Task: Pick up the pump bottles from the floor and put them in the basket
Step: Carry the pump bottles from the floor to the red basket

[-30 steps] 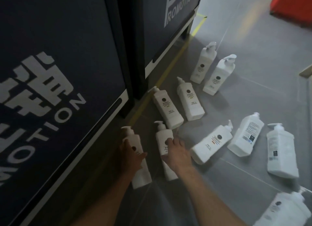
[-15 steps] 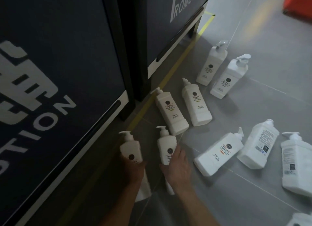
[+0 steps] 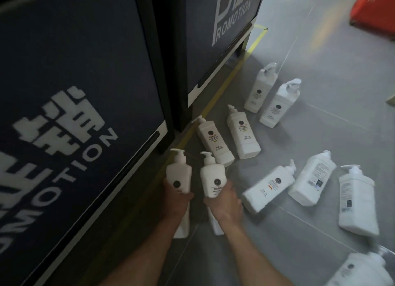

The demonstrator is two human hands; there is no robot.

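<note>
Left hand is gripping one white pump bottle, the left bottle, around its middle. I am watching the right hand gripping the right bottle the same way, with fingers curling round each body.

Biggest around them, a dark cabinet with white PROMOTION lettering is filling the left of the view, and a second cabinet is standing beyond it. The left bottle is sitting just beside the first cabinet's lower edge. The grey floor is spreading out to the right, with a yellow tape line running along the cabinet feet. A red shape is showing at the top right corner, well apart and too blurred for me to name.

Eight more bottles are lying flat on the floor. A row of three is lying right of the right hand, the nearest just beside it, and a corner bottle is lying at the lower right. A middle pair is lying just beyond the held ones, and a far pair past those.

Both held bottles are running lengthwise away from me, side by side and apart, pump heads pointing up the view and spouts turning left. Their bases are showing only partly behind the forearms, and I cannot tell whether they are clear of the floor.
</note>
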